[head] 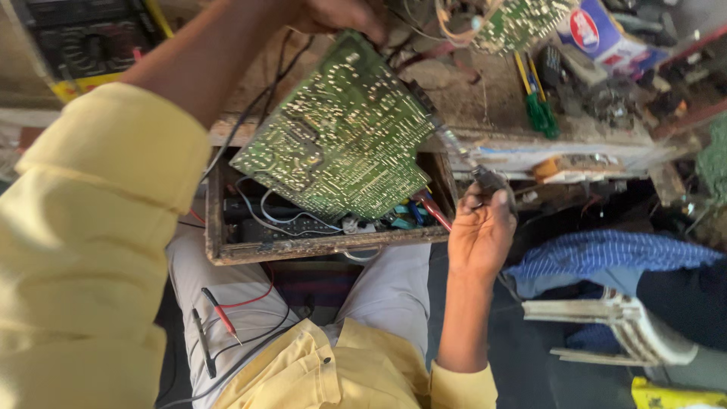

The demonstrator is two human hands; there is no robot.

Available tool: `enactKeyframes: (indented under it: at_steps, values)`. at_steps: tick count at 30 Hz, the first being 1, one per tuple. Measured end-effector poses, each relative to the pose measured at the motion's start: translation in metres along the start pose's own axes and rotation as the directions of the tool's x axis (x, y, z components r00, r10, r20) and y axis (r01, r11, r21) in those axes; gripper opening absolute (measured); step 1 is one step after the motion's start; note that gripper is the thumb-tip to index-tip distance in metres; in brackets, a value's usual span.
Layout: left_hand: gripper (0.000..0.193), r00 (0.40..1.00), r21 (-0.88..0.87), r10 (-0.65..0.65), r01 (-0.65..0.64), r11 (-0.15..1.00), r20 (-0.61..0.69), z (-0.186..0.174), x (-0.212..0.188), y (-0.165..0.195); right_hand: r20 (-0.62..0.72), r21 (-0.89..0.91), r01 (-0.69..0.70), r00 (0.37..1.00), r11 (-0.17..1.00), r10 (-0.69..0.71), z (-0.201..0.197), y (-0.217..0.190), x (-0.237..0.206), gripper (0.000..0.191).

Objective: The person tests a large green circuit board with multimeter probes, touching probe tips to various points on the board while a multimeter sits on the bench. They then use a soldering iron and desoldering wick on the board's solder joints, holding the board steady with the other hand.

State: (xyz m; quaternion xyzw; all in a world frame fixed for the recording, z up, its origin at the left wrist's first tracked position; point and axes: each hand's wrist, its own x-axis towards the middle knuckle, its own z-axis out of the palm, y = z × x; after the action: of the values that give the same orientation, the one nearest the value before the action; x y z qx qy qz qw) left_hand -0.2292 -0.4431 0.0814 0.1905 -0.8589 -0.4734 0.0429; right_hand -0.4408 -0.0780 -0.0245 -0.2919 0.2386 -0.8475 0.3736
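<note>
My left hand (337,15) grips the top corner of a large green circuit board (341,132), which it holds tilted with the solder side up, over an open wooden drawer (216,227). My right hand (481,227) is closed around the dark handle of a soldering iron (462,155), and the iron's metal tip reaches up to the board's right edge. Both sleeves are yellow. Red and black multimeter probes (216,322) lie on my lap.
The drawer holds wires and small parts. A worn wooden bench (469,91) carries a second green board (515,23), green-handled screwdrivers (539,110) and a box (598,34). A yellow multimeter (87,45) sits top left. A white plastic chair (628,326) with blue cloth stands right.
</note>
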Motion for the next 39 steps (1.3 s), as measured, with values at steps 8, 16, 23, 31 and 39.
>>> enactKeyframes:
  at_steps: [8, 16, 23, 31, 39]
  values:
    - [0.016, 0.983, 0.251, -0.006, 0.053, 0.966, -0.183, 0.044, 0.008, -0.008, -0.180, 0.055, 0.062, 0.982, 0.997, -0.051, -0.129, -0.018, 0.050, 0.021]
    - [0.019, 0.812, 0.394, 0.182, 0.064, 0.917, -0.555, 0.076, -0.018, 0.011, -0.322, 0.073, -0.023, 0.946, 0.997, 0.046, -0.209, -0.009, 0.095, 0.016]
    - [0.020, 0.550, 0.031, 0.269, -0.403, 0.915, -0.790, 0.147, -0.076, 0.061, -0.292, 0.077, 0.060, 0.956, 0.995, -0.035, -0.221, -0.041, 0.098, 0.015]
    - [0.007, 0.816, -0.601, 0.052, -0.466, 0.649, -0.576, 0.263, -0.091, 0.058, -0.254, -0.599, 0.464, 0.663, 0.653, -0.704, -0.230, -0.137, 0.154, 0.034]
    - [0.008, 0.912, -0.790, -0.095, -0.290, 0.541, -0.400, 0.342, -0.080, 0.014, -0.005, -0.717, 0.504, 0.688, 0.482, -0.726, -0.230, -0.175, 0.239, 0.033]
